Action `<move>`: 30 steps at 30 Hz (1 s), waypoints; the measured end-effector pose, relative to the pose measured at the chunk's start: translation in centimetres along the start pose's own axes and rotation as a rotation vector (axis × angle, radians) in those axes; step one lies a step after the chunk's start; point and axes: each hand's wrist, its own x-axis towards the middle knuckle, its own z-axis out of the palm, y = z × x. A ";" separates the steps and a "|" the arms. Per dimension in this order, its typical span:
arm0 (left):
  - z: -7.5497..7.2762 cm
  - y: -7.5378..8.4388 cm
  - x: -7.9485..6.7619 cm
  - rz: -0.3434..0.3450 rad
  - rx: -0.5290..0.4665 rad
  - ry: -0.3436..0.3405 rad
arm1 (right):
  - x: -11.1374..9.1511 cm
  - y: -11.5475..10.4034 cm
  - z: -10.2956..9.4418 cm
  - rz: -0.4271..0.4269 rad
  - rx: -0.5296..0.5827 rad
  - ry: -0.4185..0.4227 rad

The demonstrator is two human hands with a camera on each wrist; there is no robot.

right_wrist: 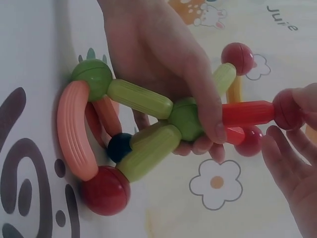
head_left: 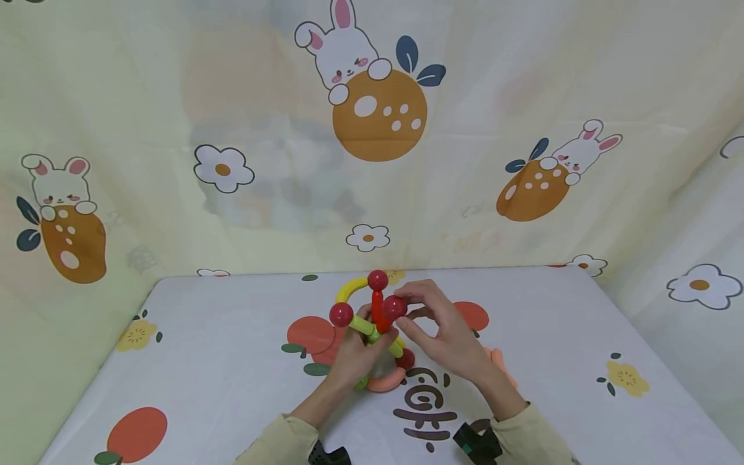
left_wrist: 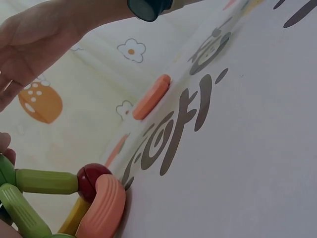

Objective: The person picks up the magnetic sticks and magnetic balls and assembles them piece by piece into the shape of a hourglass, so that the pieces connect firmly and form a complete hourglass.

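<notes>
A toy structure of magnetic sticks and balls stands on the table. My left hand (head_left: 352,356) grips it around its central green ball (right_wrist: 184,120). With thumb and fingertips, my right hand (head_left: 446,330) pinches a red ball (head_left: 395,307) at the end of a red stick (right_wrist: 248,113) that juts from the middle. Above, a yellow curved stick (head_left: 350,289) links two more red balls. Light green sticks (right_wrist: 140,98) spread down to a base with a green ball (right_wrist: 92,79), a red ball (right_wrist: 105,191), a dark blue ball (right_wrist: 119,148) and a peach curved stick (right_wrist: 75,131).
A loose peach stick (left_wrist: 151,97) lies on the table to the right, partly behind my right forearm in the head view. The white tablecloth (head_left: 221,400) has printed fruit and lettering. A printed curtain (head_left: 279,213) hangs behind the table.
</notes>
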 end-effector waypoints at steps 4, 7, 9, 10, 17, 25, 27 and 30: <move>0.0 0.0 0.0 0.010 -0.011 -0.008 | -0.2 1.4 -0.2 0.013 -0.005 -0.013; 0.0 0.2 -0.1 0.020 -0.017 -0.021 | -0.4 1.8 -0.7 0.027 -0.021 -0.014; 0.0 0.2 -0.2 0.024 -0.019 -0.030 | -0.6 2.1 -1.1 0.050 -0.038 -0.009; 0.1 0.2 -0.2 0.025 -0.020 -0.034 | -0.7 2.2 -1.4 0.066 -0.055 -0.002; -0.2 0.2 -0.1 0.034 -0.038 -0.044 | -1.6 3.8 -3.3 0.146 -0.116 0.042; -0.3 -0.1 -0.1 0.027 -0.021 -0.041 | -2.2 4.5 -3.8 0.174 -0.137 0.011; -0.2 -0.1 -0.1 0.025 -0.027 -0.042 | -2.6 4.7 -4.0 0.183 -0.157 -0.007; 0.0 -0.1 0.0 0.028 -0.032 -0.046 | -3.2 5.2 -4.5 0.177 -0.188 -0.035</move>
